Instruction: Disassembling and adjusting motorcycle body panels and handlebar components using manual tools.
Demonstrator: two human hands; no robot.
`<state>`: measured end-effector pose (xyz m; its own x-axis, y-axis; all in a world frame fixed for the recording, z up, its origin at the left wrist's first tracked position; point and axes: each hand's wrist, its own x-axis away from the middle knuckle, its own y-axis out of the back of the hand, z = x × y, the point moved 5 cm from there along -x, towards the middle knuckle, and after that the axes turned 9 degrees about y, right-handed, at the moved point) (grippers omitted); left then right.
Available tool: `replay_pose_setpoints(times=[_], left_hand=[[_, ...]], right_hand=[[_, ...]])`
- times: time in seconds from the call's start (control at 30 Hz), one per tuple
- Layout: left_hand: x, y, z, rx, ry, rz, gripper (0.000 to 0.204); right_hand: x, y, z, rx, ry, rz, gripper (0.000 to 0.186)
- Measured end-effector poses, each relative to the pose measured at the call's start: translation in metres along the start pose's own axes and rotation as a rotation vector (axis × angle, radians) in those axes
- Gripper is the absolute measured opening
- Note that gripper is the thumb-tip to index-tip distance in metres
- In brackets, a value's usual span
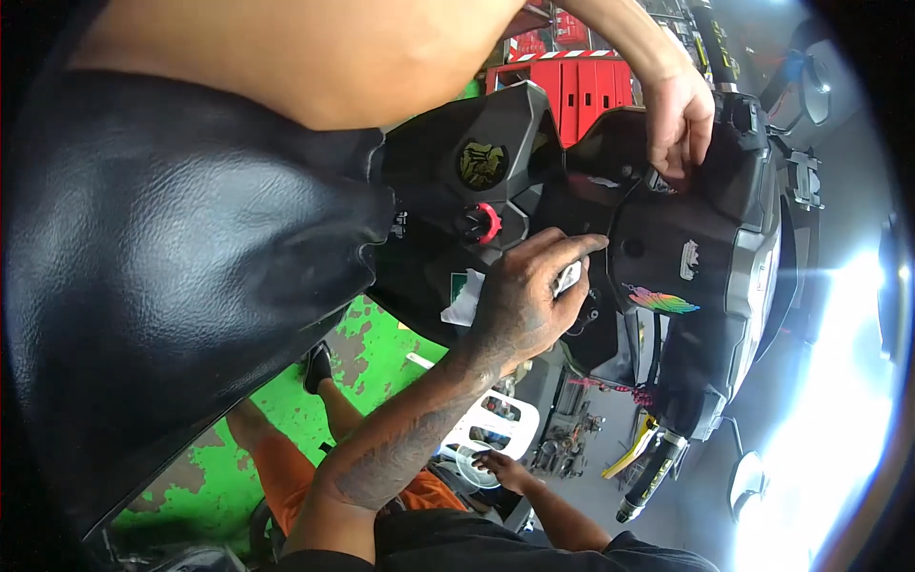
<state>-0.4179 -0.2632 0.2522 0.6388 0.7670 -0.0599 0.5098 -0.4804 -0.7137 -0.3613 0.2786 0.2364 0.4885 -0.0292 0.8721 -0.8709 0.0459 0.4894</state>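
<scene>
My left hand (536, 286), tattooed and smudged, reaches over the dark front panel (658, 238) of a scooter. Its index finger stretches along the panel seam; a small white object (567, 278) shows between finger and thumb, its kind unclear. Beside the wrist lies a white scrap (463, 301), by a red-ringed knob (488, 223). Lower down, my right hand (505, 470) has its fingers apart near a clear round container (477, 467), contact unclear. Across the scooter, another person's hand (681, 124) bends its fingers down onto the panel by an opening.
The black seat (191, 229) fills the left. Another person's bare skin (286, 57) looms close above it. Handlebar grips (652, 479) and mirrors (746, 481) stick out at the right. A red cabinet (577, 95) stands beyond; a white chair (515, 419) stands below, over green floor.
</scene>
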Motion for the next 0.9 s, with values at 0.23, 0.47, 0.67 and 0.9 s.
replay_pose_setpoints(times=[0.23, 0.47, 0.67, 0.9], left_hand=[[-0.006, -0.024, -0.012, -0.202, -0.044, 0.101, 0.036], [-0.009, -0.035, -0.027, -0.303, -0.072, 0.112, 0.031], [-0.021, -0.033, -0.037, -0.231, 0.122, 0.212, 0.024], [-0.028, -0.055, -0.107, -0.438, -0.337, 0.169, 0.071]], right_hand=[[-0.007, 0.004, 0.014, 0.136, 0.246, 0.012, 0.04], [-0.011, -0.004, 0.033, 0.069, 0.248, 0.042, 0.037], [-0.037, -0.016, 0.008, -0.026, 0.208, 0.077, 0.037], [-0.035, -0.019, -0.001, -0.065, 0.18, 0.059, 0.041]])
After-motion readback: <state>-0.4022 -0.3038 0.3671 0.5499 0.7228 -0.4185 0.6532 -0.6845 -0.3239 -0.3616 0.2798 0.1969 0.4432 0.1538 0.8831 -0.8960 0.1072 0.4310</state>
